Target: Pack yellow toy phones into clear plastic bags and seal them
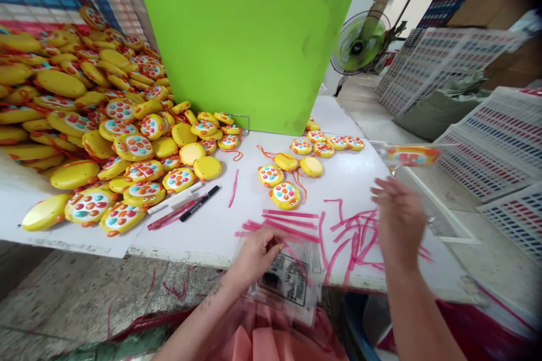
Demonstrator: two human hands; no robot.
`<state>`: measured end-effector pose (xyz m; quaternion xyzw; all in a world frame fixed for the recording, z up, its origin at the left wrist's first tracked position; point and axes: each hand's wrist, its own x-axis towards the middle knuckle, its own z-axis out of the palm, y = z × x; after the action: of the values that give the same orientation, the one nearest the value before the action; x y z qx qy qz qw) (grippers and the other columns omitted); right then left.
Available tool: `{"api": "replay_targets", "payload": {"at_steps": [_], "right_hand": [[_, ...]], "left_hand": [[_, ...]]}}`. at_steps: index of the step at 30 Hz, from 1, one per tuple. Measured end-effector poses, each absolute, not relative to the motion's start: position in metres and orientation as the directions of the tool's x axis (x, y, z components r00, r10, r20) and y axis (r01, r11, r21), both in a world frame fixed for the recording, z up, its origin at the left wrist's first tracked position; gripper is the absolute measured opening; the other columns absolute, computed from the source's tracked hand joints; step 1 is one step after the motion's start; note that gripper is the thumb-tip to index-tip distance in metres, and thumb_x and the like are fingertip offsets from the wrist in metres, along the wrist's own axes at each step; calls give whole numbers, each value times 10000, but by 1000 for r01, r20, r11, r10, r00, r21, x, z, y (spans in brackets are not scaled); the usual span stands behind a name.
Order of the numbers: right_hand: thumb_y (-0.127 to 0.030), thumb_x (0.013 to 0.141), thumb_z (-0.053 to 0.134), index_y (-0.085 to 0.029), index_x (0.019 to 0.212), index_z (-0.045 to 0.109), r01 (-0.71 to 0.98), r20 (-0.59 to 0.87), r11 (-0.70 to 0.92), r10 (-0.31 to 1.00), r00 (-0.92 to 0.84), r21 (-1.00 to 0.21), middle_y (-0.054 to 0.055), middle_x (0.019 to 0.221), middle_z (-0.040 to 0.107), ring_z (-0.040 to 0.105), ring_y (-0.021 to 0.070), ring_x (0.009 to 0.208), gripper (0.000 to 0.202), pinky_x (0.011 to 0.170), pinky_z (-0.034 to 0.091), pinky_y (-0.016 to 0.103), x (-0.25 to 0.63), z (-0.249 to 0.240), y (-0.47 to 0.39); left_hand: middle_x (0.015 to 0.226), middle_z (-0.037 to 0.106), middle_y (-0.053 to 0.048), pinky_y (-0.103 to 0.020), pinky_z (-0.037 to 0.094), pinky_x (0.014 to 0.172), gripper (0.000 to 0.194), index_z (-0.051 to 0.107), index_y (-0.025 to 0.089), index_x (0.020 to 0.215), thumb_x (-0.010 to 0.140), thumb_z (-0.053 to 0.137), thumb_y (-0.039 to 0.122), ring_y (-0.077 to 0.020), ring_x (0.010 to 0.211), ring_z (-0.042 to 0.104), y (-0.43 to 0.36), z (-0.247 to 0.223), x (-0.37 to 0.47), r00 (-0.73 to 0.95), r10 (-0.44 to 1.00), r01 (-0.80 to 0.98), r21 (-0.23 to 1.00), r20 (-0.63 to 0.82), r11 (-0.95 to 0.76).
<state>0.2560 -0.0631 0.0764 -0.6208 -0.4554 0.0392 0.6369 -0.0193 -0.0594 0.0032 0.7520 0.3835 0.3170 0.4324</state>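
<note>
My left hand point(263, 251) has its thumb and fingers pinched on the top edge of a stack of clear plastic bags point(292, 285) with black printing, at the table's front edge. My right hand point(400, 220) is raised over the table's right side, blurred, fingers apart and holding nothing. Just beyond its fingertips, a yellow and orange toy in a clear wrapper point(412, 156) appears in the air above a white-rimmed container point(455, 231). Pink strips point(292, 224) lie beside the bags, and more loose strips point(358, 237) are strewn near my right hand.
Yellow turtle-like toys with coloured buttons point(133, 146) are heaped on the left; smaller groups point(285, 194) lie mid-table. A black marker point(199, 203) lies beside a white one. A green panel point(249, 39) stands behind. Beyond are a fan point(359, 45) and white plastic crates point(499, 141).
</note>
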Motion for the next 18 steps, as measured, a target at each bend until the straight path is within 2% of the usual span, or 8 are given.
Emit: {"api": "replay_targets", "payload": {"at_steps": [2,5,8,11,14,18], "right_hand": [[-307,863,534,-211,1214,563,631,494,188,795,352,-753,104,1178,614,611,219,1005,365,826,514,395,231,67,-49],[-297,852,539,-211,1288,507,786,434,281,901,-18,-551,138,1355,476,439,273,1250,445,1001,404,467,190,46,-25],[-319,776,636,-200,1313,487,886,294,279,940,-173,-370,161,1397,414,353,341,1300,569,1039,333,527,160,28,-7],[-216,745,631,-218,1266,525,917,241,299,941,-237,-264,139,1343,458,408,329,1244,532,1035,336,508,151,21,0],[-96,693,571,-197,1221,546,908,248,310,938,-242,-283,136,1295,490,454,299,1196,538,1035,350,466,157,24,0],[-96,665,546,-183,1289,460,879,241,253,957,-165,-404,124,1270,523,491,275,1173,636,1008,399,428,179,31,-8]], "left_hand": [[933,661,-51,-287,471,769,173,634,192,1010,867,545,155,-178,861,598,-61,2,-17,547,806,337,823,225,-458],[963,642,-55,-310,460,819,143,628,189,956,900,502,152,-187,913,575,-64,-1,-13,590,755,404,704,287,-584],[976,622,-64,-355,450,838,117,610,181,970,903,515,192,-206,912,557,-65,-2,-11,591,756,515,590,281,-622],[986,613,-63,-376,446,844,116,590,175,984,878,566,216,-219,921,541,-65,2,-11,581,771,574,540,260,-615],[978,608,-50,-373,449,820,110,586,189,966,866,588,233,-220,905,533,-65,5,-10,599,762,579,524,247,-625],[968,593,-55,-386,443,822,74,568,192,952,883,539,190,-227,901,525,-64,3,-10,583,770,567,549,259,-614]]}}
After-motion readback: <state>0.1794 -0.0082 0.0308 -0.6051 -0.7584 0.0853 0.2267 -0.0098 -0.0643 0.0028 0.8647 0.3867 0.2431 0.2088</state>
